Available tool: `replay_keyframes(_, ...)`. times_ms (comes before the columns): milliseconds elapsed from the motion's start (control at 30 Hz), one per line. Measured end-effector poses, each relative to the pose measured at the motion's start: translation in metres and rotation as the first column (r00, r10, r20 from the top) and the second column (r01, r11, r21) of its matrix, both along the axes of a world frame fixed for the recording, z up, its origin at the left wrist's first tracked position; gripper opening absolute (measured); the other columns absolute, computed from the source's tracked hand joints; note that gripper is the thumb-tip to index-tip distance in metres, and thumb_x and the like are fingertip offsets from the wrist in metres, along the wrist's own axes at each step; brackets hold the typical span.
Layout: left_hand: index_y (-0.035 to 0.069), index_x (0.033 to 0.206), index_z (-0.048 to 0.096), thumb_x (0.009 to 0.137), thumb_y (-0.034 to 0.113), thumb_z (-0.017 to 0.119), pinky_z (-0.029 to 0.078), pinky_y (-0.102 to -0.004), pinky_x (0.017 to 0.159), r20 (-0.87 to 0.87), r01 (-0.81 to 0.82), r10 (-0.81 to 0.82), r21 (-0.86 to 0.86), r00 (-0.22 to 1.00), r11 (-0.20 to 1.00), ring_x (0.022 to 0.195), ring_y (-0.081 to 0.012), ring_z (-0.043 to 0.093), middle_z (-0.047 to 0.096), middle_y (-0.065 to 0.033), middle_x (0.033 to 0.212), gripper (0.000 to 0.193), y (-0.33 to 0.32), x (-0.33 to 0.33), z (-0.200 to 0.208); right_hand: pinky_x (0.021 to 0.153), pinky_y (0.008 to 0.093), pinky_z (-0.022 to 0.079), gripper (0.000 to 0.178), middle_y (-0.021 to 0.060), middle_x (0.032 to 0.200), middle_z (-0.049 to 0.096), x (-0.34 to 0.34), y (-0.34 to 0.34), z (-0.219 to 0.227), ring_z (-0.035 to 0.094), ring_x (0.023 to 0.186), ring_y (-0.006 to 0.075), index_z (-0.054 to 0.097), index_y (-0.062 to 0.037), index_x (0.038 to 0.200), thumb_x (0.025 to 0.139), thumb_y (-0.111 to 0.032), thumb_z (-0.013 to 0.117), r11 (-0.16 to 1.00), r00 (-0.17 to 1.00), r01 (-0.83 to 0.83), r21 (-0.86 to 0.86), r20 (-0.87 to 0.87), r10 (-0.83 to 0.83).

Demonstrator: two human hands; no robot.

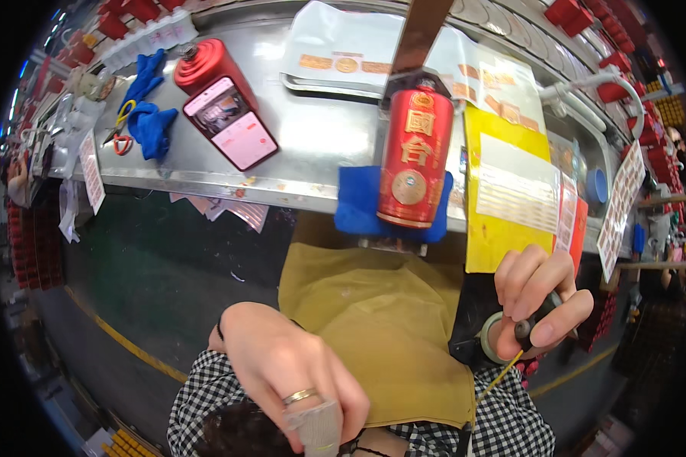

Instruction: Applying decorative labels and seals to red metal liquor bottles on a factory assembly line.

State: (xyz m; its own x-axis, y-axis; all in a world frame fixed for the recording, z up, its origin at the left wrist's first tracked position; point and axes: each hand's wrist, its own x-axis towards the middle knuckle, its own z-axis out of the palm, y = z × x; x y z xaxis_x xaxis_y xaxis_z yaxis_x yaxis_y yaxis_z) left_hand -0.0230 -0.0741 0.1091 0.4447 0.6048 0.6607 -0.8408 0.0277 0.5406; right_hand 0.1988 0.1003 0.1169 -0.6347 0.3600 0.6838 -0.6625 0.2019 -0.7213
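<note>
Beside apron: right hand pinching dark knob; left hand curled, grip unclear.

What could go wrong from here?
The red bottle rests on a blue cloth near the front edge of the table, so a knock might send it off. The slim dark-and-yellow item in the right hand points toward the checked clothing and may mark it. The phone leans on another red bottle and could slip if bumped.

Glossy bottle, matt cloth pad, smooth shiny metal table, matt fabric apron.
</note>
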Motion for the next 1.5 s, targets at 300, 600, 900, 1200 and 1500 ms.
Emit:
replay_keyframes(300, -0.014, 0.105, 0.067, 0.102, 0.006, 0.06, 0.055, -0.0452, 0.07, -0.035, -0.037, 0.038, 0.017, 0.999, 0.999, 0.086, -0.0389, 0.066, 0.069, -0.0244, 0.103, 0.021, 0.01, -0.001, 0.004, 0.07, 0.0342, 0.054, 0.031, 0.0134, 0.106, 0.063, 0.01, -0.009, 0.001, 0.065, 0.084, 0.023, 0.069, -0.0073, 0.105, 0.08, 0.001, 0.086, 0.974, 0.995, -0.076, -0.212, 0.054, 0.089)
replay_keyframes(600, -0.015, 0.103, 0.071, 0.109, 0.013, 0.05, 0.057, -0.0414, 0.068, 0.019, -0.022, 0.021, 0.052, 1.0, 0.998, 0.082, -0.0369, 0.068, 0.071, -0.0265, 0.101, 0.036, 0.03, 0.002, 0.013, 0.071, 0.0323, 0.058, 0.025, 0.0184, 0.1, 0.065, 0.009, -0.017, -0.007, 0.068, 0.082, 0.025, 0.07, 0.0047, 0.101, 0.079, 0.016, 0.073, 0.97, 0.997, 0.053, -0.237, 0.072, -0.036)
replay_keyframes(900, -0.015, 0.104, 0.071, 0.109, 0.013, 0.051, 0.058, -0.0406, 0.067, 0.028, -0.062, 0.061, 0.042, 0.998, 0.997, 0.079, -0.0354, 0.068, 0.071, -0.026, 0.098, 0.035, 0.034, 0.002, 0.018, 0.066, 0.0279, 0.059, 0.025, 0.0224, 0.097, 0.068, 0.003, -0.02, -0.006, 0.072, 0.079, 0.0235, 0.072, 0.0106, 0.101, 0.077, 0.017, 0.074, 0.949, 0.981, 0.181, -0.258, 0.12, -0.154)
replay_keyframes(1200, -0.014, 0.1, 0.072, 0.105, 0.007, 0.057, 0.056, -0.0406, 0.066, 0.023, -0.117, 0.116, 0.04, 0.993, 0.992, 0.078, -0.0358, 0.068, 0.071, -0.0258, 0.095, 0.026, 0.032, 0.002, 0.027, 0.064, 0.0301, 0.053, 0.015, 0.0157, 0.091, 0.067, 0.005, -0.022, -0.007, 0.065, 0.075, 0.0215, 0.07, 0.0026, 0.099, 0.085, 0.001, 0.076, 0.932, 0.945, 0.322, -0.166, 0.106, -0.308)
replay_keyframes(1500, -0.014, 0.101, 0.065, 0.096, 0.001, 0.069, 0.053, -0.0475, 0.067, 0.08, -0.206, 0.207, -0.015, 0.975, 0.978, 0.084, -0.0403, 0.064, 0.067, -0.0276, 0.103, 0.015, 0.007, 0.007, 0.012, 0.064, 0.0319, 0.051, 0.029, 0.0127, 0.094, 0.065, 0.008, -0.015, -0.003, 0.062, 0.076, 0.0201, 0.065, -0.0022, 0.106, 0.089, -0.017, 0.082, 0.946, 0.951, 0.298, -0.13, 0.121, -0.283)
